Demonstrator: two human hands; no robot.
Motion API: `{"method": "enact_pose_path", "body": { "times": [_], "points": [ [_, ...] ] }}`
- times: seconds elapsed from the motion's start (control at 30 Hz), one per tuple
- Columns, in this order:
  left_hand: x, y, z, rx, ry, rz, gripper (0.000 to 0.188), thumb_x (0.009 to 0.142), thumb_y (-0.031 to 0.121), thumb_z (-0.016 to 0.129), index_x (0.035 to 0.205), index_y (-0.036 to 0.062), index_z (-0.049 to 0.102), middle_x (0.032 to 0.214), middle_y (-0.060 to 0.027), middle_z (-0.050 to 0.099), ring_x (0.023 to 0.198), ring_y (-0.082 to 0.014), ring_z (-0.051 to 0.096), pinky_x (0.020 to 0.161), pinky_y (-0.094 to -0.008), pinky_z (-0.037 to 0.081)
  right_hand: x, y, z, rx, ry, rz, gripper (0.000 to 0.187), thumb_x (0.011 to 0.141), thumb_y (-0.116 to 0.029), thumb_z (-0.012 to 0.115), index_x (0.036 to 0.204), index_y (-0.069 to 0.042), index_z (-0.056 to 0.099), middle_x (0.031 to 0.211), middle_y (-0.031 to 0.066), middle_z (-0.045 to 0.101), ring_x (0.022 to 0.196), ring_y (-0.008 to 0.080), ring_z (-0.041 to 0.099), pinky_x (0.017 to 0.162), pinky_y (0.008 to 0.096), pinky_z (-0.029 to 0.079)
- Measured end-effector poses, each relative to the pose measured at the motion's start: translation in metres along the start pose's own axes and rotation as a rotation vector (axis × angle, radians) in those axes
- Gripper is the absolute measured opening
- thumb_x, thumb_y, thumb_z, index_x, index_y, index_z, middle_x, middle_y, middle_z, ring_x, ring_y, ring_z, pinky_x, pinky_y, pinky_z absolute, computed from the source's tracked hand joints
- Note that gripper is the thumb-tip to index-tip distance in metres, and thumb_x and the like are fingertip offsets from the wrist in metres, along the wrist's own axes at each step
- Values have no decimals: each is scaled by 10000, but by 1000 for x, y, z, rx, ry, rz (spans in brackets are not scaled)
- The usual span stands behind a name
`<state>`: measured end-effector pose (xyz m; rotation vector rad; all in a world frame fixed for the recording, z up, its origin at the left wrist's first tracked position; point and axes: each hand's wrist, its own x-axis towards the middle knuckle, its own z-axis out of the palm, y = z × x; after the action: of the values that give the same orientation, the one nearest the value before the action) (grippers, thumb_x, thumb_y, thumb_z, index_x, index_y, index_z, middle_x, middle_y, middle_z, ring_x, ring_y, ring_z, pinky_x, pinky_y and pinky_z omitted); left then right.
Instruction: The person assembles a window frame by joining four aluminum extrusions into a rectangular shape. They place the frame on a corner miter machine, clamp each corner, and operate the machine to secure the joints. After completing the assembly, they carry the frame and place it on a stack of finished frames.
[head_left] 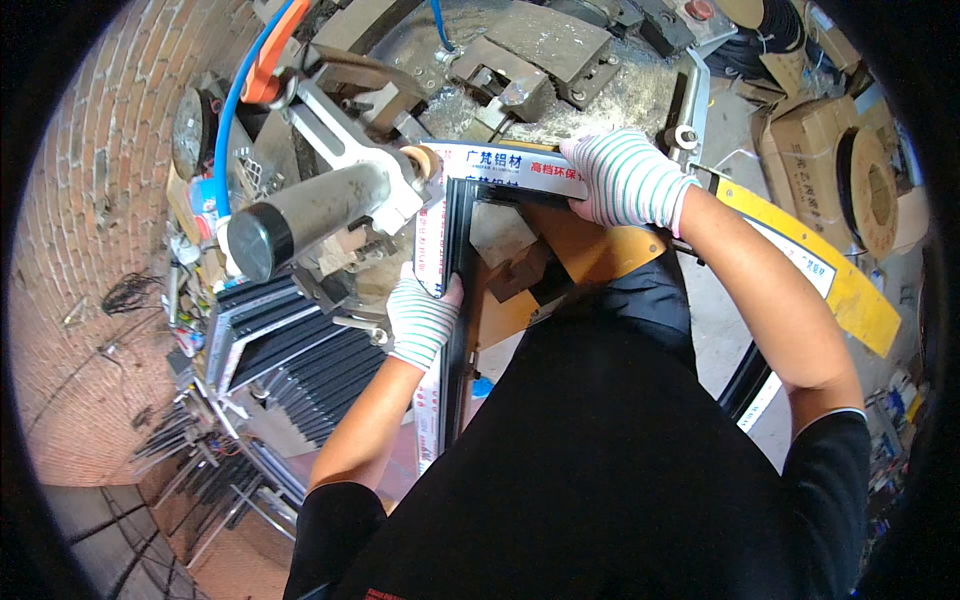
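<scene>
An aluminium frame [459, 230] with black inner edges and white printed protective film lies against the machine in front of me. Its corner sits beside the machine's metal clamp arm [398, 190]. My left hand [421, 318], in a white glove with green stripes, is closed round the side bar, thumb on the black edge. Gloved alike, my right hand [630, 182] grips the far bar, its fingers over the film. The lower end of the side bar runs down beside my body, which hides part of the frame.
A grey cylinder [310, 222] with a blue hose [224, 150] juts in from the left. Steel blocks [510, 80] sit on the worn machine bed. Dark profiles [310, 375] are stacked at left, by a brick wall [100, 180]. A yellow curved panel [865, 315] and cardboard boxes [800, 160] stand right.
</scene>
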<state>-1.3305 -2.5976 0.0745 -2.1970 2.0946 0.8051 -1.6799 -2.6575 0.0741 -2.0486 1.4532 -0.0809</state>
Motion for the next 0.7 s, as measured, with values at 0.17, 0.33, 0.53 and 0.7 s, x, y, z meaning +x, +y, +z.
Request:
{"method": "enact_pose_path", "body": {
  "times": [0.17,0.33,0.53,0.7],
  "points": [
    [-2,4,-1,24,39,69,467,843,354,809,1071,1,606,865,-216,716,822,-401,711,770,-437,562,0,2,-1,41,-52,24,518,818,-306,800,1213,-9,643,935,223,732,899,409,727,765,458,585],
    [-2,4,0,22,22,33,472,851,348,815,1083,-2,599,879,-202,717,806,-373,711,764,-420,562,-1,2,0,85,-87,32,564,820,-326,803,1253,-8,630,940,199,736,916,387,733,800,445,590],
    [-2,1,2,-23,23,33,441,857,327,818,1064,3,602,868,-184,713,775,-344,703,750,-409,557,-3,3,5,89,21,5,410,815,-275,794,1101,-14,660,891,211,725,861,396,728,763,428,593],
    [-1,2,4,-42,51,38,413,856,326,820,1025,14,608,827,-171,703,743,-335,693,736,-408,552,-3,1,2,43,0,13,444,823,-291,781,1145,-11,657,885,219,723,853,406,725,746,435,590]
  ]
}}
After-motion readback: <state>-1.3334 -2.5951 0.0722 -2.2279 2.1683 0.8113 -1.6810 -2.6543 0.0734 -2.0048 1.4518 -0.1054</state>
